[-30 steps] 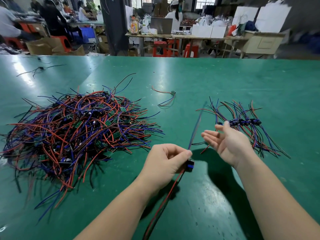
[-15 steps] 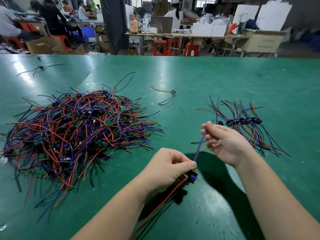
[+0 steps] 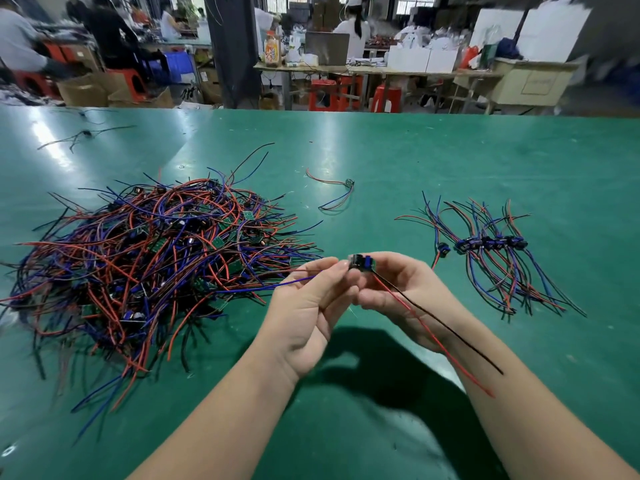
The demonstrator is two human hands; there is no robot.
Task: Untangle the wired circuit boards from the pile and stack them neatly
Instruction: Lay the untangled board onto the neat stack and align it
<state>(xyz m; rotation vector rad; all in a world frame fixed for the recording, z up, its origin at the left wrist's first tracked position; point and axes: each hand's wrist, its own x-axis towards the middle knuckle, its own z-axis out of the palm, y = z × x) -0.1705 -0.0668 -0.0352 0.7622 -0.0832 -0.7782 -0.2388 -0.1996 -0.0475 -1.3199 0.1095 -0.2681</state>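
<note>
A small circuit board (image 3: 360, 263) is held in the air above the middle of a green table (image 3: 450, 161), nearer its front edge. Both hands hold it. The left hand (image 3: 308, 306) pinches its left side between thumb and forefinger. The right hand (image 3: 405, 292) curls its fingers around the right side.

A blue wire (image 3: 263, 288) runs left from the board, and its far end reaches the fringe of a big tangled pile (image 3: 156, 265) of red, blue and black wires and boards toward the left edge. A red wire (image 3: 433, 336) and a black wire (image 3: 450, 332) trail down across the right forearm.

Toward the right edge lies a tidy row of sorted boards (image 3: 491, 244), wires fanned to both sides. One stray board (image 3: 349, 183) sits alone farther back.

Likely risks: the blue wire may catch in the pile and drag others out when the board moves right. The loose red and black wires could also sweep the tidy row crooked.
</note>
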